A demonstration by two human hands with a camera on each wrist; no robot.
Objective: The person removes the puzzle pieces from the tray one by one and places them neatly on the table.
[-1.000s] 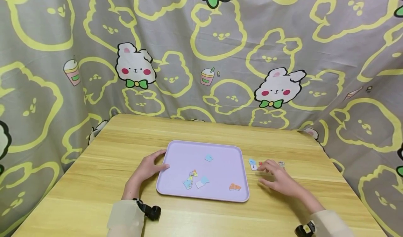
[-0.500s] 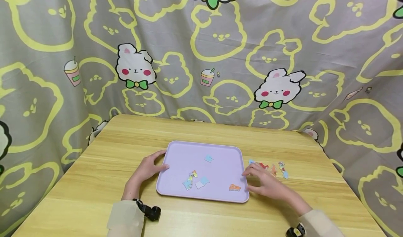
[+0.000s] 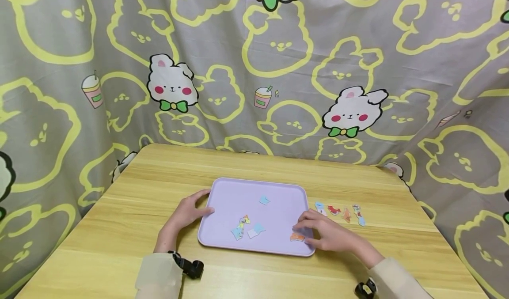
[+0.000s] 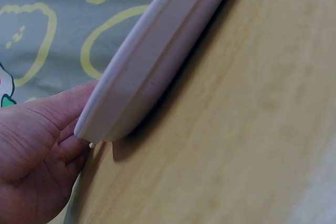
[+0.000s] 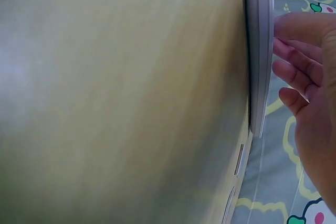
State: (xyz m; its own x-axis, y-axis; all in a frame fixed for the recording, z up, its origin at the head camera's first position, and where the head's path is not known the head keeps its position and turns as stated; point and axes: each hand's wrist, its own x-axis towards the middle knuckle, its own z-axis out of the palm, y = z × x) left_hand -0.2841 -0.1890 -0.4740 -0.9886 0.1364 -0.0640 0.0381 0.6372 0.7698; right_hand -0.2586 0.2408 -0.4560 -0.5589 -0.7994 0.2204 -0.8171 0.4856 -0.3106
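Observation:
My left hand (image 3: 190,211) grips the left rim of a lilac tray (image 3: 234,191), thumb over the edge; the left wrist view shows the tray's side wall (image 4: 142,61) by the thumb. Over the tray's right edge reaches my right hand (image 3: 324,232), fingers spread around an orange jigsaw piece (image 3: 296,237) lying near the front right corner. The right wrist view has the fingers loosely bent above the rim, with that piece hidden. Also on the tray lie a light blue piece (image 3: 264,200), a blue and white piece (image 3: 256,231), and joined yellow and blue pieces (image 3: 237,233).
Right of the tray, on the wooden table (image 3: 159,166), lie more jigsaw pieces: a blue and white one (image 3: 320,207), a red one (image 3: 333,210), an orange one (image 3: 347,214) and a multicoloured strip (image 3: 358,215). A patterned curtain (image 3: 222,126) hangs behind the table.
My right hand has moved left from the loose pieces beside the tray to over the orange piece on it, uncovering those pieces. The left hand and tray have stayed put.

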